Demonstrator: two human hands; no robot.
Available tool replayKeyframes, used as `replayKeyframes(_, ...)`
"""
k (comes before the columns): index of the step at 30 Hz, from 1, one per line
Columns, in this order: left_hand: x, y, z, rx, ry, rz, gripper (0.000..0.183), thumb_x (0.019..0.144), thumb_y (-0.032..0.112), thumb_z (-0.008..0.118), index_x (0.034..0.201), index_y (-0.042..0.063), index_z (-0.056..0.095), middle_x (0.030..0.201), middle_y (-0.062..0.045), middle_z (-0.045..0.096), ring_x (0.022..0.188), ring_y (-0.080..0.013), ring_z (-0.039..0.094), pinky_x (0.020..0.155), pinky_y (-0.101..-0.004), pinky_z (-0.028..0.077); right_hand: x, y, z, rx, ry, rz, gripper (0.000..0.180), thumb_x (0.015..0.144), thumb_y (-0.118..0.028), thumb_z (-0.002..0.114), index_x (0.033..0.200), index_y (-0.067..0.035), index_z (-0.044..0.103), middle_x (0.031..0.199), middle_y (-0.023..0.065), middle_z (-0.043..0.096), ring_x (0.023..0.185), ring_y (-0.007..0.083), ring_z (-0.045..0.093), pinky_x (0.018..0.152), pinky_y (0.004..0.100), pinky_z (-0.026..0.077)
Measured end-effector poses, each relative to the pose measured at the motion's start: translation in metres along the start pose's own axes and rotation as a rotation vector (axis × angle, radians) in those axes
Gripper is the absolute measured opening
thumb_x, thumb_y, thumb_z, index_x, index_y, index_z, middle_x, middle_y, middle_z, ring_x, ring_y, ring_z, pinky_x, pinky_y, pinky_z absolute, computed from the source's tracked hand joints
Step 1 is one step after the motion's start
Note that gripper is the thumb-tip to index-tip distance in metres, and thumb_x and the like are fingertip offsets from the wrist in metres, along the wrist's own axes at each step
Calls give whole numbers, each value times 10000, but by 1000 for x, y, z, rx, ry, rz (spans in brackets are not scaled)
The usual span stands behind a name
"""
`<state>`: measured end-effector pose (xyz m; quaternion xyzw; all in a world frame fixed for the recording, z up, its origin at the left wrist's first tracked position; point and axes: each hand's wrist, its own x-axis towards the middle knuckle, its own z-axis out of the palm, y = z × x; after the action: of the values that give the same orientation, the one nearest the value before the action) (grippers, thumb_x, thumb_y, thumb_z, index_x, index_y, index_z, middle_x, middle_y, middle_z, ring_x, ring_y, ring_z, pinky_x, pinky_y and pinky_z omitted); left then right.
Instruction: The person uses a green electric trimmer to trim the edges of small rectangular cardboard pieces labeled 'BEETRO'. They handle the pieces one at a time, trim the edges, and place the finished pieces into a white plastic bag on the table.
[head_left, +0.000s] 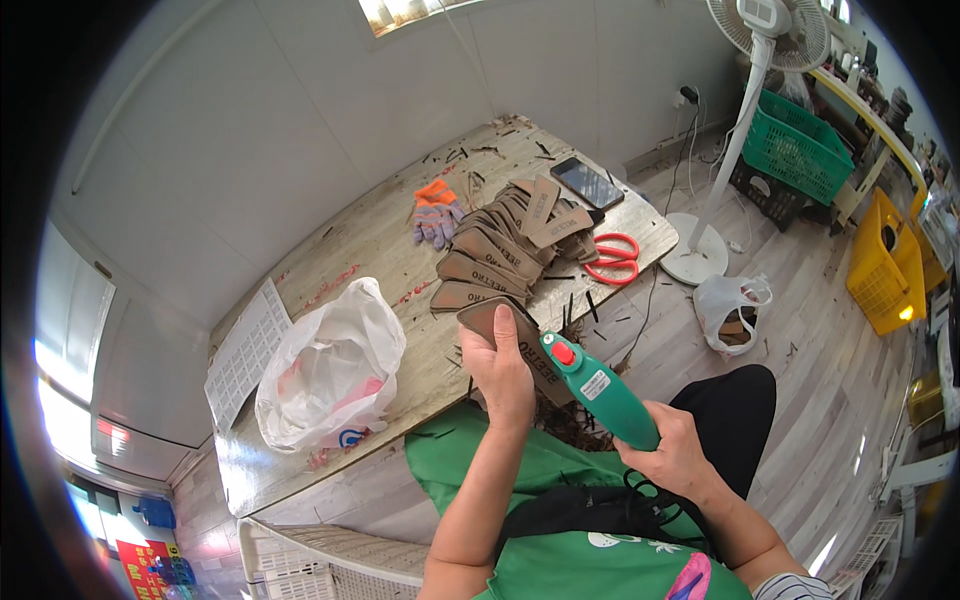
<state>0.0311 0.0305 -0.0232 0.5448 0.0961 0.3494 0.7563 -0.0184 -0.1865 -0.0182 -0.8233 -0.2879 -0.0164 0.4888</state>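
My left hand (501, 375) grips a brown leather-like strip (534, 358) with dark lettering, its thumb lying flat along the rounded end. In my right hand (671, 454) is a green handheld power tool (611, 405) with a red button and a small label. The tool's front end meets the strip's right-hand edge; its tip is too small to make out. Just beyond my left hand, a fanned pile of similar strips (495, 251) lies on the wooden table (420, 360). Dark trimmings (592, 304) lie near the table edge and a heap of them rests by my lap.
Red-handled scissors (613, 259), a phone (587, 183), a work glove (436, 214), a white plastic bag (330, 367) and a white grid sheet (247, 352) lie on the table. A standing fan (739, 135), green crate (799, 150), yellow basket (885, 262) and tied bag (731, 311) stand to the right.
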Motion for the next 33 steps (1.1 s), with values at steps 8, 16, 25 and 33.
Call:
replayKeyframes(8, -11, 6, 1, 7, -53, -35, 253, 1032, 206, 608, 1164, -3, 552, 1097, -58, 634, 970, -115, 554, 902, -276, 448, 2, -1, 2, 4, 21, -22, 191, 747, -65, 760, 837, -3, 604, 744, 117, 536, 624, 311, 581, 557, 402, 470)
replayKeyframes(16, -19, 9, -5, 53, -152, -78, 246, 1028, 182, 605, 1196, 9, 558, 1126, -56, 656, 993, -110, 590, 913, -288, 464, 7, -11, 0, 37, 41, 10, 207, 756, -78, 772, 879, 1, 626, 749, 131, 568, 633, 321, 592, 584, 391, 484)
replayKeyframes(25, -8, 22, -32, 89, -241, -142, 271, 1032, 243, 596, 1193, 31, 547, 978, -29, 636, 791, -104, 605, 695, -256, 520, 4, -17, -28, 51, -126, 83, 223, 753, -82, 761, 927, 5, 652, 781, 133, 621, 657, 293, 623, 624, 362, 504)
replayKeyframes(33, -9, 38, -42, 151, -380, -225, 314, 1015, 238, 617, 1211, -4, 572, 1098, -31, 638, 998, -110, 549, 914, -276, 437, 1, -17, -29, 45, -156, 88, 227, 743, -87, 758, 916, 12, 649, 774, 132, 612, 652, 293, 620, 617, 361, 504)
